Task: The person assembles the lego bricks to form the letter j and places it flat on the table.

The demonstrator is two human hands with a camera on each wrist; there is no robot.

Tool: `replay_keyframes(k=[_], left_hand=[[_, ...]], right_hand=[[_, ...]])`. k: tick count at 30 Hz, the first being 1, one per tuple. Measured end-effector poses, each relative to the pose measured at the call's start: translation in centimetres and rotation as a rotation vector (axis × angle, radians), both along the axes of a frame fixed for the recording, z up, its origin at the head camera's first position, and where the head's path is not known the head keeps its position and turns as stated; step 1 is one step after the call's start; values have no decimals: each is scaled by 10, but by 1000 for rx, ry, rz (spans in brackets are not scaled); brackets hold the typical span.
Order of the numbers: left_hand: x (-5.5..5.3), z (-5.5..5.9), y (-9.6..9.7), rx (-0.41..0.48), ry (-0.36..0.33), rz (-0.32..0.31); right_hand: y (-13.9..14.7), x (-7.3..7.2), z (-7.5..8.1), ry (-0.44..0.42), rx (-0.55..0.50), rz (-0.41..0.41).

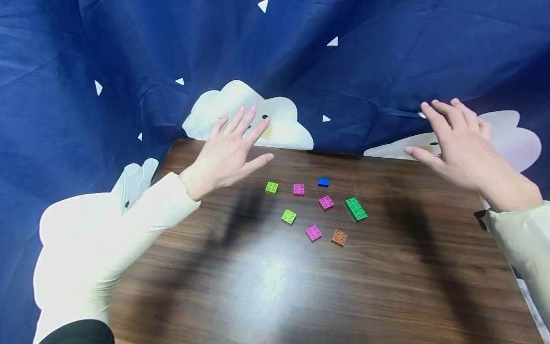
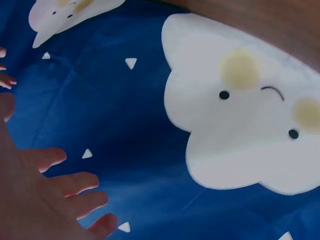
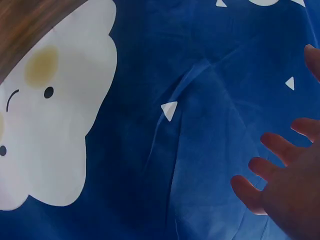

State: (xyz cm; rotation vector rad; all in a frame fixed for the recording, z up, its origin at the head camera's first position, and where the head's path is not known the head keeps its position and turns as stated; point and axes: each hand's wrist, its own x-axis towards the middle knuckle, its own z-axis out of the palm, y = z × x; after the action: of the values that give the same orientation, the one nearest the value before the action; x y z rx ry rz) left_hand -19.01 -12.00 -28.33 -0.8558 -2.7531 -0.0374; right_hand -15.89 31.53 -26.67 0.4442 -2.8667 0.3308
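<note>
Both hands are raised over the table with nothing in them. My left hand (image 1: pixel 227 155) spreads its fingers above the far left part, beyond a lime brick (image 1: pixel 271 188). My right hand (image 1: pixel 464 148) hovers at the far right, fingers apart and slightly bent. Between them lie toy building bricks: a magenta brick (image 1: pixel 298 190), a blue brick (image 1: pixel 323 182), a second magenta brick (image 1: pixel 326 203), a long green brick (image 1: pixel 355 209), another lime brick (image 1: pixel 289 217), a third magenta brick (image 1: pixel 313 233) and an orange-brown brick (image 1: pixel 339 237). Each wrist view shows spread fingers against the cloth.
The dark wood table (image 1: pixel 386 296) carries the bricks near its middle. A blue cloth (image 1: pixel 365 57) with white clouds and triangles hangs behind its far edge and along the left side. Light glares off the tabletop in front of the bricks.
</note>
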Motion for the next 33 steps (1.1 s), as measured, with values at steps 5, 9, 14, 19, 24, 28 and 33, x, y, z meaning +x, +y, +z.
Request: replay_keyframes(k=[5, 9, 14, 19, 24, 28, 33], left_hand=[[2, -22, -2, 28, -22, 10], [6, -46, -2, 64, -49, 0], [11, -78, 3, 109, -102, -51], [16, -118, 11, 188, -229, -89], [24, -160, 21, 284, -395, -137], [31, -181, 31, 309, -495, -172], [33, -193, 43, 328, -538, -182]], right_hand=[[1, 6, -14, 71, -93, 8], [1, 11, -37, 109, -188, -17], [-1, 20, -76, 41, -295, -59], [-9, 32, -128, -112, -352, -112], [-21, 41, -178, -196, -367, -139], [-32, 45, -203, -274, -389, -156], [-42, 44, -218, -326, -392, -176]])
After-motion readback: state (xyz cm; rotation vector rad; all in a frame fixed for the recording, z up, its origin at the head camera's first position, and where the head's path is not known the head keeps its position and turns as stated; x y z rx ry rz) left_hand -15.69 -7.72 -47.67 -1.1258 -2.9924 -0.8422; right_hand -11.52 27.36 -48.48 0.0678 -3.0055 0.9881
